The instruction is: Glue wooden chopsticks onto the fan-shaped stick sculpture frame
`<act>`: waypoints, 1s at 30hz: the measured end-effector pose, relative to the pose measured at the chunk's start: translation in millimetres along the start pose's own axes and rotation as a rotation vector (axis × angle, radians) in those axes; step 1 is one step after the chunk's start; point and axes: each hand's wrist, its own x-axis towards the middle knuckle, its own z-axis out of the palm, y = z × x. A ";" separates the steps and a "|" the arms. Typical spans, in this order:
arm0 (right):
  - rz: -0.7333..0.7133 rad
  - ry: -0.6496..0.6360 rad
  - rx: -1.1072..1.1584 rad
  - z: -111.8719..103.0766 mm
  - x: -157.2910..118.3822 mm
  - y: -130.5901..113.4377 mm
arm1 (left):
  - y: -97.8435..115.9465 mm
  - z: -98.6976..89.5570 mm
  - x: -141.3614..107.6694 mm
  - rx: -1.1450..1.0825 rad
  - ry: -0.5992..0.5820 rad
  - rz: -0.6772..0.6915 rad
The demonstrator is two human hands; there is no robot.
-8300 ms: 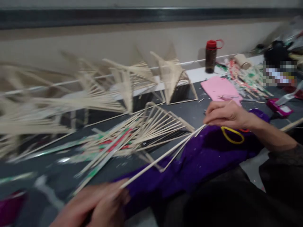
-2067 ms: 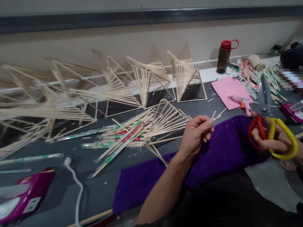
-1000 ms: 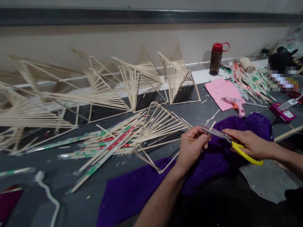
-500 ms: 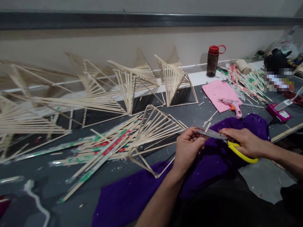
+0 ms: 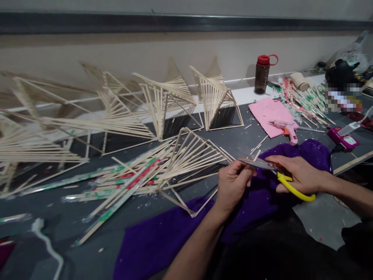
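My right hand (image 5: 303, 175) is wrapped round the yellow handles of a pair of scissors (image 5: 300, 191), whose metal blades point left. Between the blades and my left hand (image 5: 234, 184) a short wooden stick (image 5: 257, 155) pokes up; the pinched fingers of that hand hold its lower part, mostly hidden. The blade tips lie right by those fingertips. Left of my left hand, a frame of glued wooden sticks (image 5: 195, 159) rests partly on a purple cloth (image 5: 163, 241).
Wrapped chopsticks (image 5: 131, 179) are piled to the left. Several stick frames (image 5: 215, 101) stand along the wall. A pink glue gun (image 5: 284, 126) lies on a pink sheet (image 5: 266, 111). Behind it stands a bottle with a red lid (image 5: 262, 76). A white cable (image 5: 48, 245) lies front left.
The scissors and my right hand have shifted slightly left, toward my left hand. The stick is still at the blades, and the frames and tools on the table stay put.
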 end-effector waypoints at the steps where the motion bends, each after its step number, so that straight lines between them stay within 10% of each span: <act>1: -0.001 -0.006 0.001 0.3 1.4 -0.3 | -0.1 -0.1 0.1 -0.005 -0.004 0.004; 30: -0.007 0.045 -0.054 4.0 9.0 5.6 | -4.4 -1.8 0.8 -0.044 -0.008 -0.007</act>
